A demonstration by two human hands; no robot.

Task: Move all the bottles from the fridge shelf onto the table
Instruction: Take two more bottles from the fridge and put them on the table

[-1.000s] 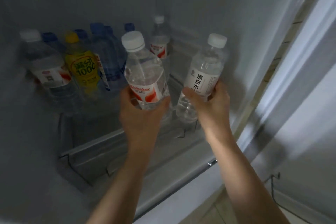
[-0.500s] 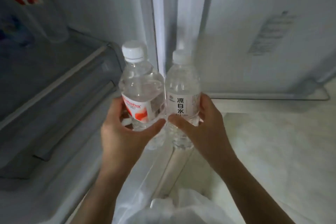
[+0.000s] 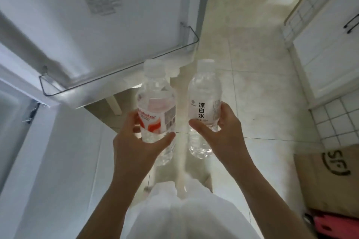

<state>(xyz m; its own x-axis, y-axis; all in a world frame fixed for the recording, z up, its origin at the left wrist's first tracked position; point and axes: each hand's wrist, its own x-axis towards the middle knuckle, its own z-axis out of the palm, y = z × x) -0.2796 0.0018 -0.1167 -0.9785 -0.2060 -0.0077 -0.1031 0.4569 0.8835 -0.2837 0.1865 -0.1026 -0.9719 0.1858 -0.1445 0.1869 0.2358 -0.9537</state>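
Note:
My left hand grips a clear water bottle with a red-and-white label around its lower half. My right hand grips a second clear water bottle with a white label and black characters. Both bottles are upright, white-capped, side by side and apart, held out in front of me above the tiled floor. The open fridge door with its wire rail is at the upper left. The fridge shelf and the table are out of view.
Pale floor tiles stretch ahead. White cabinets line the right side. A cardboard box stands at the lower right, with something red below it. The fridge body is on my left.
Both bottles came out of the fridge in my hands. My view swung right, from the fridge shelf to the open door and the kitchen floor. The bottles moved slightly apart.

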